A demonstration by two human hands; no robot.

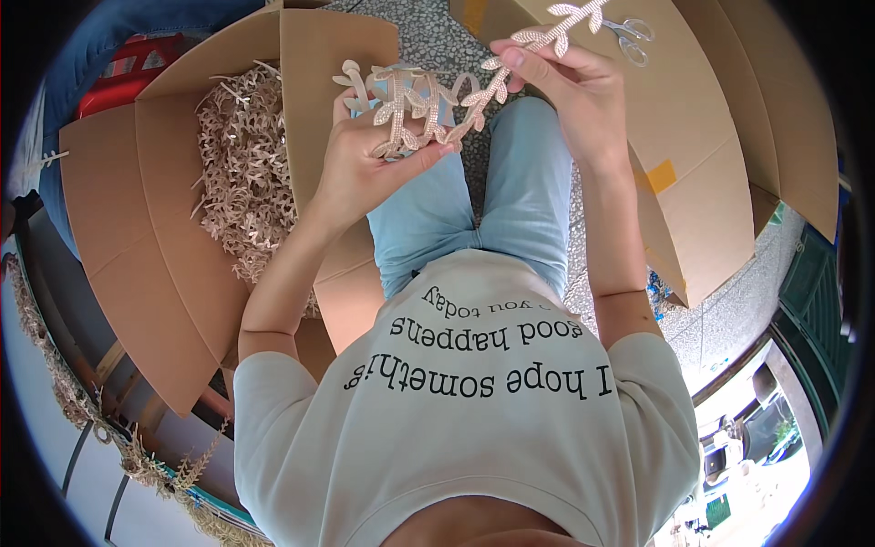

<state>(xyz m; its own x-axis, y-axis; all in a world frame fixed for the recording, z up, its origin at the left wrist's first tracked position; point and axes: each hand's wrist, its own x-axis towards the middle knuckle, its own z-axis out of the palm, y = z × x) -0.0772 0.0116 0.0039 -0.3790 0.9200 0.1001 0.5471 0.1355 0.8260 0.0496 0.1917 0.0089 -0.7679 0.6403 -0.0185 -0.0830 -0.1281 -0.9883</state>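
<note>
A pale gold leaf-shaped trim [426,114] loops in several turns about the fingers of my left hand [357,164]. That hand is closed on the trim, its thumb pressed along the lower edge of the loops. From the loops the strip runs up and to the right, into a pinch between the thumb and fingers of my right hand [583,96]. Past the pinch the strip carries on to the upper edge of the view. Just beyond my right hand is a pair of scissors [631,41] with clear handles, seemingly on cardboard; its blades are mostly hidden.
At left an open cardboard box [173,228] holds a big heap of similar leaf trim [244,164]. More cardboard boxes [679,118] stand at right. A red plastic stool [128,73] and another person's blue-clad leg [64,118] are at upper left. Speckled floor [428,36] shows between the boxes.
</note>
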